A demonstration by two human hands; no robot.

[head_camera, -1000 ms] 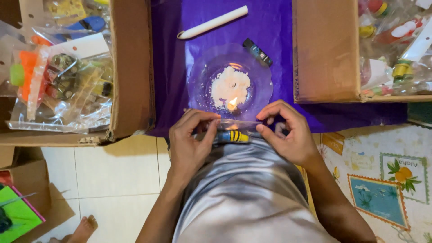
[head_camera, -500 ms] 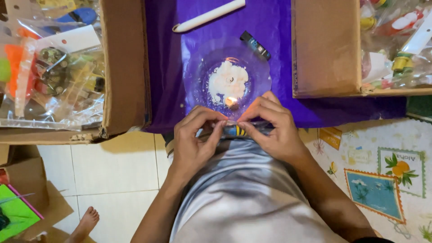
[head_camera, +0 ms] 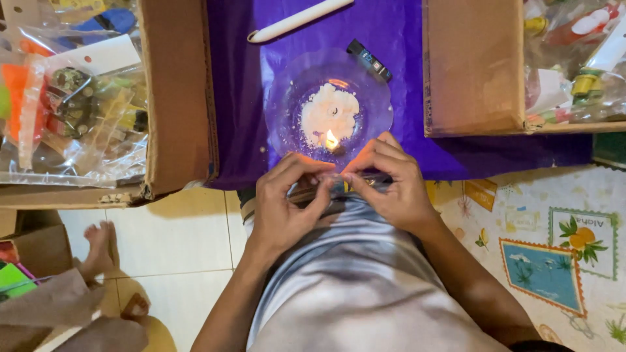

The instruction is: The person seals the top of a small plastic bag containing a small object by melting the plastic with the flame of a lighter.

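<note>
Left hand [head_camera: 287, 199] and right hand [head_camera: 385, 182] meet fingertip to fingertip beside the candle flame [head_camera: 331, 139]. Their curled fingers pinch a small clear packet [head_camera: 326, 184] between them

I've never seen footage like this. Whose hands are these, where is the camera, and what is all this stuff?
There is no machine here. A camera worn on a person's head looks straight down, so you see their own arms and lap. The left hand and right hand meet over a small clear packet, pinching it together near a candle flame. The flame burns in a pool of white wax on a clear plate, which sits on a purple cloth. A white candle stick and a small dark lighter lie beyond. Cardboard boxes of bagged toys stand on either side.
</note>
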